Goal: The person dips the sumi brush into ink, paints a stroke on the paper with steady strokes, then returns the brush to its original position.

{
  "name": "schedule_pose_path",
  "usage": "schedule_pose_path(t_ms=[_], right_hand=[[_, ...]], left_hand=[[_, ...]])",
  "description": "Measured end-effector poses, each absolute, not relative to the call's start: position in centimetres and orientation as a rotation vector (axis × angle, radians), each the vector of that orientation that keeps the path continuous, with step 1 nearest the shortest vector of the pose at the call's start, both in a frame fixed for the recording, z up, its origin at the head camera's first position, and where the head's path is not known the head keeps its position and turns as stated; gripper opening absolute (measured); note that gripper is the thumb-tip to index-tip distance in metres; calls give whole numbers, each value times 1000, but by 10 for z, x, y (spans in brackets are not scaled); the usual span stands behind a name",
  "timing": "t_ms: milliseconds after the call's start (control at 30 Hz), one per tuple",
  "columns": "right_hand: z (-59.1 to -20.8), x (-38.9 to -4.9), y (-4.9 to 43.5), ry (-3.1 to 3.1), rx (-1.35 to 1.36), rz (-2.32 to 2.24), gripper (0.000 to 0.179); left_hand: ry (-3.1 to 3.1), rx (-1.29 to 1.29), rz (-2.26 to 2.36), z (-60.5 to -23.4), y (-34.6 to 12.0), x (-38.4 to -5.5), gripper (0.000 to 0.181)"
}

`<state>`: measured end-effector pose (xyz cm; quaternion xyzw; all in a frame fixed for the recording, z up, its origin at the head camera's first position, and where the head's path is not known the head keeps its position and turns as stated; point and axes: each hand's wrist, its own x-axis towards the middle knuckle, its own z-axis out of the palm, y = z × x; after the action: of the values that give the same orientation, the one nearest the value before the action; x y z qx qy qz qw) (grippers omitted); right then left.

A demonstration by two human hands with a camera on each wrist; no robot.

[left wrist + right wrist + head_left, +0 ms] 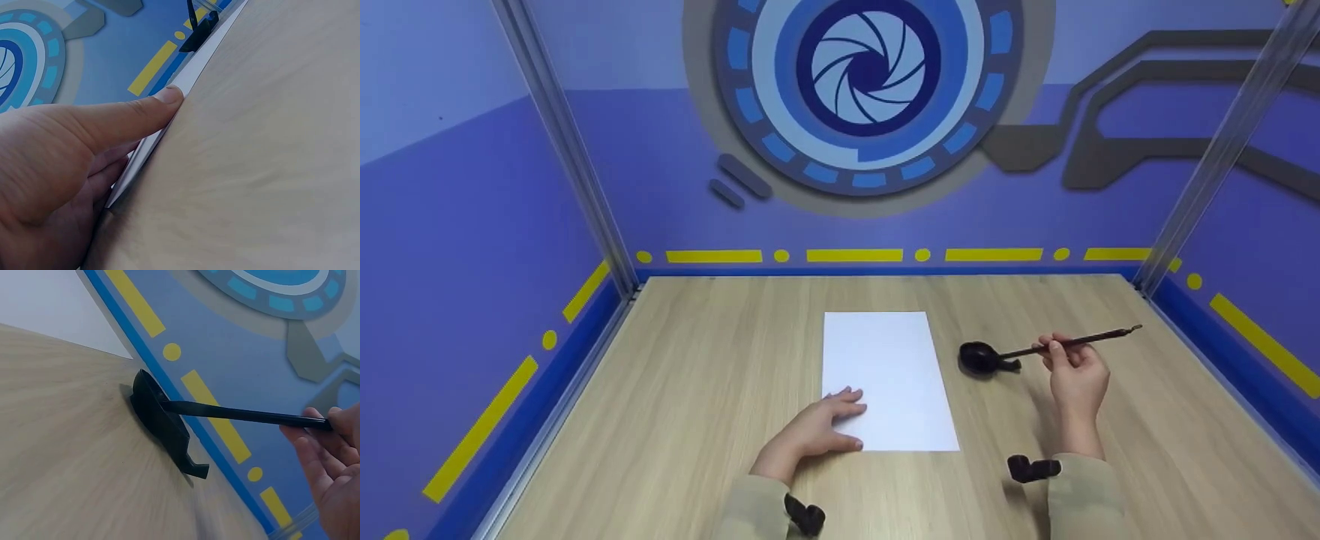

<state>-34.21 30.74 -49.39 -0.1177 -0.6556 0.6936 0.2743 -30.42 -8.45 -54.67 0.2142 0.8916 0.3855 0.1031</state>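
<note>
A white sheet of paper (889,360) lies flat on the wooden table. My left hand (816,427) rests on its lower left part, fingers spread and thumb at the near edge; the left wrist view shows the thumb (132,119) along that edge. To the right of the paper sits a small black ink dish (978,360) with a short handle. My right hand (1078,375) pinches a dark writing brush (242,414) by its shaft. The brush slants down to the left, its bristle end inside the dish (157,416) and its looped end pointing right.
Blue panels with yellow dashes stand behind the table (697,375) and on both sides, with metal posts (574,150) at the back corners. Beige sleeves cover both forearms, and a black wrist device (1033,469) sticks out from each.
</note>
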Motion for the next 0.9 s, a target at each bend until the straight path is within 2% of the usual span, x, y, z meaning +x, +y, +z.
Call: schedule_pose_path(t_ms=[900], right_hand=[[-484,-336,315,-1645,-334,1737,15]], left_hand=[[2629,618,1142,-548,-84,-305,63]])
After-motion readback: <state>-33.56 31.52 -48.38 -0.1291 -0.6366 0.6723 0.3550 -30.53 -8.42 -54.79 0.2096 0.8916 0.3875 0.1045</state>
